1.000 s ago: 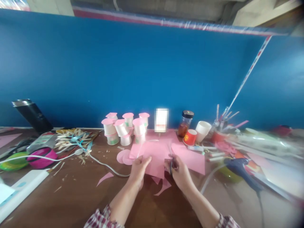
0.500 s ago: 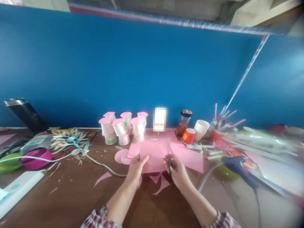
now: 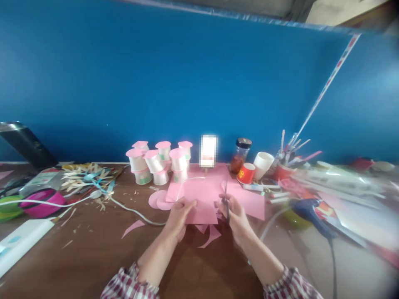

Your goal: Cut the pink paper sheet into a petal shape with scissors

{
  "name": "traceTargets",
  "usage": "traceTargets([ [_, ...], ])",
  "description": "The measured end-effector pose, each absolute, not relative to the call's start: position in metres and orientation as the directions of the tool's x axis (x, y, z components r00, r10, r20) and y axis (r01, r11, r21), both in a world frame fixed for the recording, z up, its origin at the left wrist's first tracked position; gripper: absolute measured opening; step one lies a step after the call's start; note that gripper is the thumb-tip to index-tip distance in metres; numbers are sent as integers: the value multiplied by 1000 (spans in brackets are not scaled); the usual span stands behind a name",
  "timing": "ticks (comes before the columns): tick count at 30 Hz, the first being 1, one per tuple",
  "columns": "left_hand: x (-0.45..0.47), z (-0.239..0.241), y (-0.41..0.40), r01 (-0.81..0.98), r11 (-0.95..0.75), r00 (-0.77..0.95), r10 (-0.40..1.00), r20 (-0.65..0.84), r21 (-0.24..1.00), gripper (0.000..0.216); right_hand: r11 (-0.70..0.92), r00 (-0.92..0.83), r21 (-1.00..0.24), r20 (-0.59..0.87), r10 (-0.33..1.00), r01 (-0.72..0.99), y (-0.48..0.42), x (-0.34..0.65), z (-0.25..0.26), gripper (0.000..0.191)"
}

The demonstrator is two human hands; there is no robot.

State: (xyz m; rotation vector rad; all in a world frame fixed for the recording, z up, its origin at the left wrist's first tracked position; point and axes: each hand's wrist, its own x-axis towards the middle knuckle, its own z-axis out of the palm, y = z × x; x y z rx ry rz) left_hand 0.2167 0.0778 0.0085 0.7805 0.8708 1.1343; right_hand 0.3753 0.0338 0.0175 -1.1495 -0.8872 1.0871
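Observation:
My left hand (image 3: 181, 215) pinches the left edge of a pink paper sheet (image 3: 201, 203), thumb on top. In my right hand (image 3: 235, 216) is a pair of dark-handled scissors (image 3: 226, 207), blades pointing away from me at the sheet's right side. Whether the blades touch the paper I cannot tell. More pink paper (image 3: 251, 203) lies flat behind and to the right. Round pink cut-outs (image 3: 157, 199) rest left of the sheet, and curved pink scraps (image 3: 212, 236) lie in front of it.
Stacked white paper cups (image 3: 137, 164) with pink tops stand at the back left. A dark-lidded jar (image 3: 241, 153), a red cup (image 3: 246, 172) and a white cup (image 3: 263, 164) stand behind my right hand. A blue glue gun (image 3: 311, 214) lies right; a white power strip (image 3: 26, 245) lies left.
The scissors have shifted slightly right and now point more upright, away from the middle of the sheet. The left hand keeps its hold, and the whole view has tilted slightly downward.

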Motion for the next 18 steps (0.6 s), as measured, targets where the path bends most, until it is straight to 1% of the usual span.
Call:
traceTargets([
  [4,215,10,76,-335,266,276,945,-176,904,25,62,272,-983,12,962,-175,35,373,16,40],
  [6,215,11,75,-321,281,311,933,-179,904,25,71,284,-971,3,959,-228,36,372,14,40],
  [8,215,14,74,-376,305,315,930,-188,875,27,64,292,-950,-29,956,-305,36,372,13,40],
  [10,218,17,70,-489,323,322,930,-177,810,31,51,301,-928,-68,951,-370,37,373,10,38],
  [12,222,18,64,-575,317,357,927,-118,754,35,53,318,-912,-86,944,-406,38,374,7,34],
  [13,225,18,61,-583,301,380,922,-74,754,36,60,330,-906,-90,940,-418,38,374,6,31],
  [15,231,18,53,-529,247,404,914,-15,812,34,79,358,-903,-86,930,-423,38,374,4,27],
  [18,238,18,46,-397,143,428,903,45,907,41,107,380,-924,-44,924,-367,37,370,2,27],
])
